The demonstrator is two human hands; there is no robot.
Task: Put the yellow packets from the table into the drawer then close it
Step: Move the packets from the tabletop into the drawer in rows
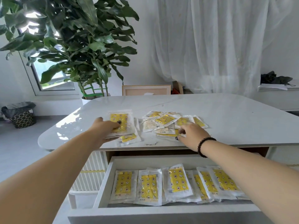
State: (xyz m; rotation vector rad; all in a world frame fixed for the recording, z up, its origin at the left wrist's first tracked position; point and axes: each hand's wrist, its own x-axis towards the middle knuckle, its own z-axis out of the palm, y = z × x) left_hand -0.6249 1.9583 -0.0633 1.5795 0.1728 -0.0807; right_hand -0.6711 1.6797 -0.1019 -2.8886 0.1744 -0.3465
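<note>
Yellow packets: loose heap (171,121) on white marble-look table (226,117), centre; small stack (121,122) to its left; further row (176,185) lying flat in open white drawer (103,188) below table edge
Left hand (103,129): grips the stack, thumb on top, fingers curled beneath
Right hand (192,136): beaded bracelet (204,147) at wrist; pinches a packet (166,135) at heap's near edge
Beyond table: potted plant (77,46), picture frame (146,90), sheer curtain (218,42), patterned basket (22,118) on floor at left
</note>
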